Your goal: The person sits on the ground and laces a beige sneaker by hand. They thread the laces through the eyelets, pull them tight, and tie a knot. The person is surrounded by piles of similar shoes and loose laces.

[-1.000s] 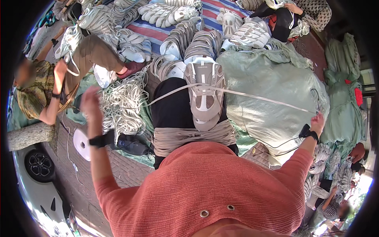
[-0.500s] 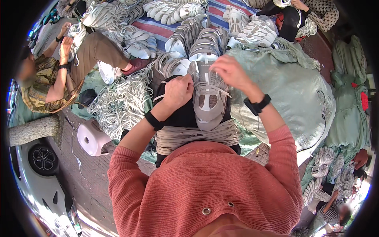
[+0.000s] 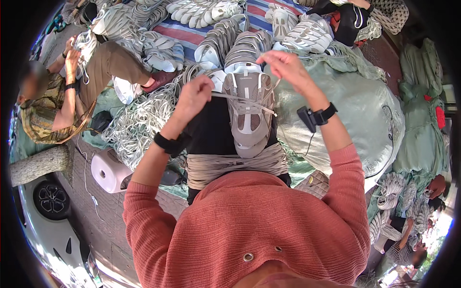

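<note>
A grey-beige sneaker (image 3: 248, 129) rests on my lap, its toe toward my body. A pale shoelace (image 3: 240, 99) runs across its upper to my left hand (image 3: 194, 98), which is closed on it left of the shoe. Above the shoe's right side, my right hand (image 3: 287, 69) is raised with its fingers bent together. Another lace strand (image 3: 277, 84) rises from the shoe's right edge to the underside of that hand; the exact grip is partly hidden. A bundle of beige laces (image 3: 235, 168) lies across my lap, between the shoe and my sweater.
Rows of nested shoe uppers (image 3: 247, 48) lie ahead on a striped sheet (image 3: 185, 31). A pile of loose laces (image 3: 139, 120) is at left, near a pinkish-white stool (image 3: 108, 168). A big pale-green sack (image 3: 341, 115) fills the right. Co-workers sit at far left and upper right.
My left hand has moved left and up, away from the shoe, drawing the lace out in a straight line. My right hand has shifted slightly up and right.
</note>
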Demonstrator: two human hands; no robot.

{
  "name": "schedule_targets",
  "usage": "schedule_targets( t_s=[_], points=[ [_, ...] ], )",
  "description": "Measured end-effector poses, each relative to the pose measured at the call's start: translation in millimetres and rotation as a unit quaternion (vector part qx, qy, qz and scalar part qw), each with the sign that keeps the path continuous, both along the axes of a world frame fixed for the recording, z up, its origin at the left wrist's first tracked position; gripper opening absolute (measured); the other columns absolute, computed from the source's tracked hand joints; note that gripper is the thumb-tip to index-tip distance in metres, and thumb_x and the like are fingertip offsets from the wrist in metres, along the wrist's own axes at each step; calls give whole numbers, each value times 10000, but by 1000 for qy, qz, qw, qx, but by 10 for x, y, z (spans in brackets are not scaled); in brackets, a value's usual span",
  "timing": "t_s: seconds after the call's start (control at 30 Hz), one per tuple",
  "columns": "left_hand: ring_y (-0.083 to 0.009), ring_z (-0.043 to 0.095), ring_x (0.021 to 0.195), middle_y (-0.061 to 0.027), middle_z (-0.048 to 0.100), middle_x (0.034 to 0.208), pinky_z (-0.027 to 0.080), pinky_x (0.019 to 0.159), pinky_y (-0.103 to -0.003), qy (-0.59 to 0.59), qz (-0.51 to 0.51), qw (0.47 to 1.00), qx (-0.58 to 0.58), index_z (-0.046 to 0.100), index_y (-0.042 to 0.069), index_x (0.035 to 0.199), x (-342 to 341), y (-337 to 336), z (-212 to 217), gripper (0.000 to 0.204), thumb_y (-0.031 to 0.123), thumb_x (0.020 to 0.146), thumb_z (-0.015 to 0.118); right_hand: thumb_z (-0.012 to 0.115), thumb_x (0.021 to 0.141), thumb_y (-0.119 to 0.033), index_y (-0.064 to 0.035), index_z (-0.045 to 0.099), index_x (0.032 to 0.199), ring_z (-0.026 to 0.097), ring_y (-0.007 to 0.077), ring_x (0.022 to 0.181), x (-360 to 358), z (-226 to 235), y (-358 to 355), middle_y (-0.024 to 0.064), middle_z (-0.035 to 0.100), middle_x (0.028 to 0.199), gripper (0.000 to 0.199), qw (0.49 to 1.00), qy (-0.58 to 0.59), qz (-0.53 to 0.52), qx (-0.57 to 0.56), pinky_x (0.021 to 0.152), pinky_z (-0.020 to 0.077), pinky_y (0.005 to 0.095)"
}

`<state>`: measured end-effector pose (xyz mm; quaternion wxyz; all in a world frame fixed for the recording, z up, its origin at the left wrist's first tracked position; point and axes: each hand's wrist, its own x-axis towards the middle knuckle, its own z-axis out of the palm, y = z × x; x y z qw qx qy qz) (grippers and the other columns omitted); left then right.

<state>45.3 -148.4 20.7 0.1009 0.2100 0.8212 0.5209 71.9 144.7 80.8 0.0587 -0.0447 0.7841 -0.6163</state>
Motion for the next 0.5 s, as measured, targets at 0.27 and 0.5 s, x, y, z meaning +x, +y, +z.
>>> schedule_targets(
  t_s=[0.27, 0.5],
  points=[
    [-52, 539, 812, 20, 661, 855, 416, 756, -218, 14, -20, 972, 235, 709, 23, 972, -689, 377, 2251, 159, 135, 876, 649, 608, 938, -264, -10, 699, 1076, 515, 50, 677, -463, 1793, -39, -14, 602, 767, 303, 978, 201, 58, 2, 619, 418, 184],
    [-119, 586, 716, -21, 646, 776, 461, 645, -250, 53, -50, 937, 340, 660, 40, 973, -965, 742, 4092, 123, 94, 864, 650, 604, 938, -180, -42, 648, 891, 484, 56, 465, -554, 3545, -161, 17, 628, 664, 153, 947, 300, 27, -110, 413, 370, 199]
  ],
)
